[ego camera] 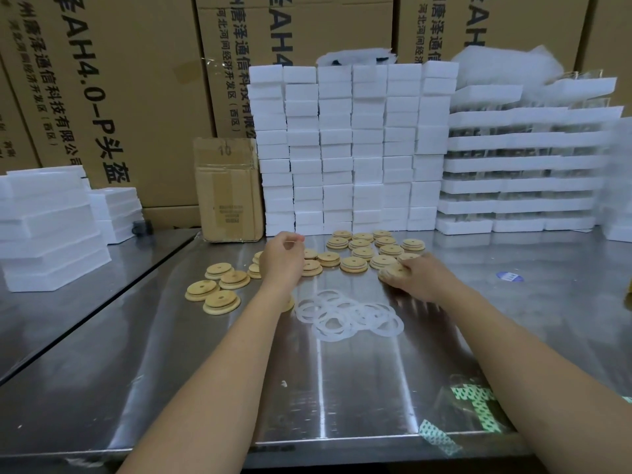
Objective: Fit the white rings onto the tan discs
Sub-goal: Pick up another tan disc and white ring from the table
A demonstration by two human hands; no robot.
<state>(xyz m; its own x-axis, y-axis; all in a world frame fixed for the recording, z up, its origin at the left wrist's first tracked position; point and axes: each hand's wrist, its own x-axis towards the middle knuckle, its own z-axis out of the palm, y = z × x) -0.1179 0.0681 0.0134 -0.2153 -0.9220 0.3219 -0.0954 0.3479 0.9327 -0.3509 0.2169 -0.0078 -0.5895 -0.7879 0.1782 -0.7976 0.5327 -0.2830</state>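
Observation:
Several tan discs (354, 264) with centre holes lie across the steel table (342, 388), and a smaller group of discs (221, 298) sits at the left. A loose pile of thin white rings (349, 316) lies between my forearms. My right hand (420, 275) rests on the table with its fingers curled over one tan disc (393, 271) at the near right of the spread. My left hand (282, 258) hovers above the middle discs with its fingers curled inward. I cannot tell whether it pinches a ring.
Stacks of white foam blocks (352, 148) wall off the back of the table, with trays (523, 165) stacked at the right. A small cardboard box (227, 189) stands behind the discs. More foam blocks (48, 227) sit at the left. Green dotted tape scraps (478, 405) lie near the front edge.

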